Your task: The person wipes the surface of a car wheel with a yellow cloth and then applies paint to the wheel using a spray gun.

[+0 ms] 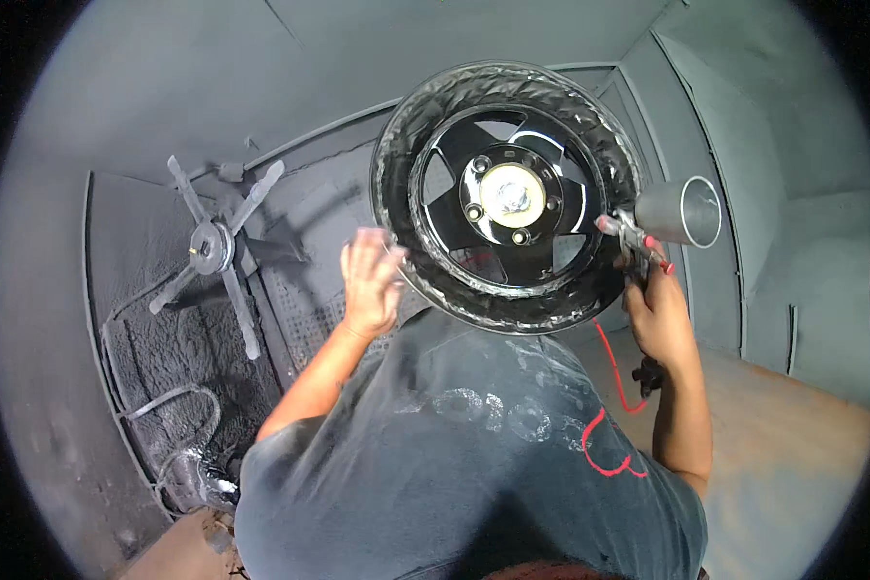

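Observation:
A glossy black five-spoke wheel (pixel 575 188), ringed by a dark crinkled covering with a pale disc at its hub, fills the upper middle. My left hand (pixel 368 285) is at its lower-left edge, fingers apart and slightly blurred; whether they touch it I cannot tell. My right hand (pixel 655 309) grips a metal spray gun (pixel 638 246) with red knobs and a large silver cup (pixel 665 213), held at the wheel's right side. A red hose (pixel 614 362) hangs below the gun, beside my right forearm.
An empty four-armed stand (pixel 206 246) with grey-coated arms is left of the wheel. A coiled pipe (pixel 188 391) and a shiny wrapped object (pixel 203 474) sit low at the left. Grey booth walls (pixel 783 145) enclose the area, with a brownish floor (pixel 783 435) at the lower right.

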`<state>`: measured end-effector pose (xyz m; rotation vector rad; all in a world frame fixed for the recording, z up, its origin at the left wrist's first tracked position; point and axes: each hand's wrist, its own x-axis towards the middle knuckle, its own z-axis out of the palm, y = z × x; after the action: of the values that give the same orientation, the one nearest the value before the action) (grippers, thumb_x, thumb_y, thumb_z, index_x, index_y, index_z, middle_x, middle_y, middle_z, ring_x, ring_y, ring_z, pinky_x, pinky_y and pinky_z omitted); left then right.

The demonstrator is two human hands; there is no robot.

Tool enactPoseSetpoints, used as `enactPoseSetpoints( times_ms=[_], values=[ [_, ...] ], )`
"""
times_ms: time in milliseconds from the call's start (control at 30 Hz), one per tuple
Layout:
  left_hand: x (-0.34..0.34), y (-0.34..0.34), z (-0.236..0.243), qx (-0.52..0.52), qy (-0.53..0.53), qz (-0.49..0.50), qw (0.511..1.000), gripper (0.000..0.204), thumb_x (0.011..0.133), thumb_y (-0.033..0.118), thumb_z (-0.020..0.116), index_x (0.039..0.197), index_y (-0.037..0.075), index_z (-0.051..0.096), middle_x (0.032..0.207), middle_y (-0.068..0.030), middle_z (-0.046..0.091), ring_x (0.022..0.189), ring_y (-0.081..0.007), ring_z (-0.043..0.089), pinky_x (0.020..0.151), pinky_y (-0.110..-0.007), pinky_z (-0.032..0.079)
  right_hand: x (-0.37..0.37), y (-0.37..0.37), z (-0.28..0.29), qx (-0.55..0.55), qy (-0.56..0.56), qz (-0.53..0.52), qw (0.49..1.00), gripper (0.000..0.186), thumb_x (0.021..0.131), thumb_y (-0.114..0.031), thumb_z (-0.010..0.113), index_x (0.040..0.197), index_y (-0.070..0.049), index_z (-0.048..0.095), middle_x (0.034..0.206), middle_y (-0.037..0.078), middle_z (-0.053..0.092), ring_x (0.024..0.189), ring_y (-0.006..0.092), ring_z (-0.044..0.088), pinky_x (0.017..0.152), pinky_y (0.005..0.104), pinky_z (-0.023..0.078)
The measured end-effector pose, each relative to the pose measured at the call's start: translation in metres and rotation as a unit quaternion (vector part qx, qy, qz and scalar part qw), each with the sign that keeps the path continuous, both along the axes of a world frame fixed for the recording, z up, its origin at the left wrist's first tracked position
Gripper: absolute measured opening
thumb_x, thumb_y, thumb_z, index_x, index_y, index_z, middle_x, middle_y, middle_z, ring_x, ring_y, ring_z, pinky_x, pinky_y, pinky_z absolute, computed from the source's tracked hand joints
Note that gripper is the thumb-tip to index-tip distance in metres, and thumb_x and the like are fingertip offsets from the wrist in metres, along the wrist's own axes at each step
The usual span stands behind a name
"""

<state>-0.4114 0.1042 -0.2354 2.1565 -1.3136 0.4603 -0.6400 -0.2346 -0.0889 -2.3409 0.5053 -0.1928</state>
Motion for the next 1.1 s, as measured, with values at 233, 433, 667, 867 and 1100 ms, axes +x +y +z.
enactPoseSetpoints(
  times_ms=[233,433,667,867,1100],
  values=[
    [-0.072,0.066,-0.164,0.130,0.867,0.166,0.451,0.054,0.101,0.037,0.051,0.141,0.000,0.048,0.134,-0.0186,0.057,0.121,-0.0286,0.053,0.102,-0.038,0.043,-0.021,0.021,0.009,0.198,0.134,0.035,0.970,0.053,0.089,0.003,0.052,0.141,0.003,0.041,0.122,0.018,0.061,0.088,0.0253,0.064,0.084,0.0383,0.052],
    [0.037,0.068,-0.067,0.189,0.815,0.055,0.545,0.019,0.098,0.011,0.052,0.113,0.002,0.061,0.103,-0.0142,0.070,0.079,-0.0227,0.070,0.064,-0.033,0.061,0.009,0.039,0.040,0.265,0.225,0.114,0.931,0.032,0.091,-0.002,0.053,0.123,0.000,0.057,0.123,0.019,0.055,0.108,0.0353,0.060,0.094,0.0413,0.047],
    [0.147,0.008,0.056,-0.096,0.454,0.125,0.877,0.016,0.098,0.017,0.061,0.101,0.002,0.066,0.084,-0.0010,0.067,0.078,-0.0084,0.060,0.068,-0.027,0.049,0.018,0.022,0.010,0.157,0.077,-0.029,0.984,0.035,0.090,-0.001,0.054,0.125,-0.001,0.055,0.106,0.016,0.065,0.094,0.0286,0.063,0.084,0.0399,0.049],
    [0.142,-0.076,0.096,-0.070,0.288,-0.014,0.955,0.025,0.089,0.015,0.068,0.110,0.002,0.066,0.099,-0.0090,0.069,0.094,-0.0209,0.065,0.091,-0.032,0.049,0.046,-0.034,-0.015,0.006,0.064,-0.089,0.994,0.022,0.093,-0.003,0.052,0.114,-0.001,0.058,0.084,0.009,0.061,0.074,0.0194,0.061,0.069,0.0354,0.049],
    [0.133,-0.114,0.096,0.062,0.051,-0.123,0.989,0.045,0.077,0.028,0.076,0.117,0.009,0.067,0.134,-0.0160,0.059,0.130,-0.0384,0.049,0.109,-0.048,0.040,0.058,0.021,0.029,0.198,0.030,-0.058,0.978,0.035,0.095,0.000,0.050,0.130,-0.001,0.051,0.099,0.008,0.064,0.066,0.0150,0.056,0.063,0.0312,0.049]
  ],
)
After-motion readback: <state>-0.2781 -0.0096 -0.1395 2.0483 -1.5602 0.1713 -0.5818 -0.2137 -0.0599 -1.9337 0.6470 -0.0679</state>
